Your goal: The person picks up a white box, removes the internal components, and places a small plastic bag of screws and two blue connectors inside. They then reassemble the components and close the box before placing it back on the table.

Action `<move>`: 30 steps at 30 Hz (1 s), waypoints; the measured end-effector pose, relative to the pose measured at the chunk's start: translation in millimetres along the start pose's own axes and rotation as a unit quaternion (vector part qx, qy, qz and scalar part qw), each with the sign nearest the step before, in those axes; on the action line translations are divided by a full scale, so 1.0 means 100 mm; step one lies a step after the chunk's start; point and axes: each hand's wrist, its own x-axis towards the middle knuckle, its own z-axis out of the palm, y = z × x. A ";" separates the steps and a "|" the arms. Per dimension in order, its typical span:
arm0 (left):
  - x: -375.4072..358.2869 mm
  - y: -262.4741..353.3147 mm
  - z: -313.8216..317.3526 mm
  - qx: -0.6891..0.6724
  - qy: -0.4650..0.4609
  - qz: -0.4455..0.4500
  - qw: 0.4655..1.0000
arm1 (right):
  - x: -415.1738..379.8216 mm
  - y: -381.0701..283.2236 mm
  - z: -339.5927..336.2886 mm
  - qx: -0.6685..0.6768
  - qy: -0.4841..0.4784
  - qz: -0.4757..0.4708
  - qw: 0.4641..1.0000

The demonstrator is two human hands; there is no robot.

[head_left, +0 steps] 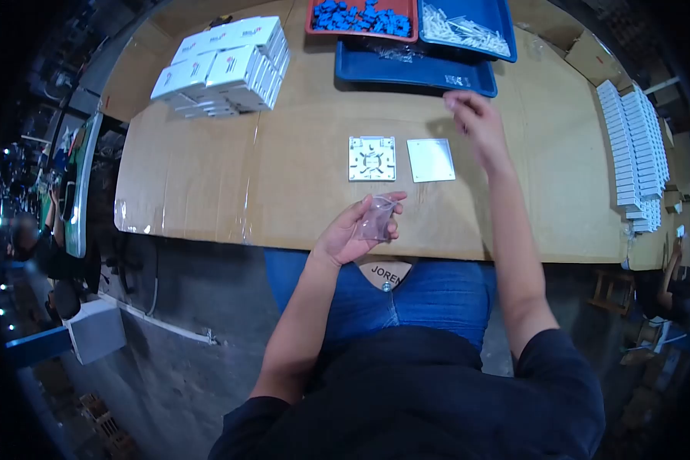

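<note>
My left hand [343,236] is closed on a small clear plastic bag [375,222], palm up near the front edge of the table. Its fingers curl round the bag's side and top. My right hand [480,129] is raised beside the front corner of the lower blue tray [406,77]. Its thumb and fingertips are drawn together, and anything between them is too small to make out. Between the hands and the trays lie a white square base plate [372,159] with clips and slots inside and a flat white square cover [431,160].
A red tray [308,29] holds blue parts; an upper blue tray [511,46] holds white plugs. Small clear packets [458,80] lie in the lower tray. White boxes [222,69] are stacked at the left, white plates [632,153] at the right. Other people work at both sides.
</note>
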 end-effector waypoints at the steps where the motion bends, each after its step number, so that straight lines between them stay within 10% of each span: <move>1: -0.01 -0.01 -0.02 0.020 0.002 0.001 1.000 | -0.32 0.01 0.10 -0.004 0.003 0.035 0.999; 10: 0.02 -0.03 -0.03 0.069 0.020 -0.020 0.997 | -1.35 -0.02 0.60 0.103 -0.109 0.040 0.988; 17: -0.03 -0.05 -0.05 0.132 0.040 -0.004 0.990 | -1.22 -0.24 0.56 -0.059 -0.244 0.084 0.964; 19: -0.04 -0.05 -0.03 0.130 0.029 -0.015 0.991 | -1.13 -0.26 0.53 -0.163 -0.318 -0.067 0.931; 30: -0.08 -0.07 -0.10 0.102 -0.025 -0.001 0.994 | -1.07 -0.24 0.58 -0.074 -0.432 0.019 0.898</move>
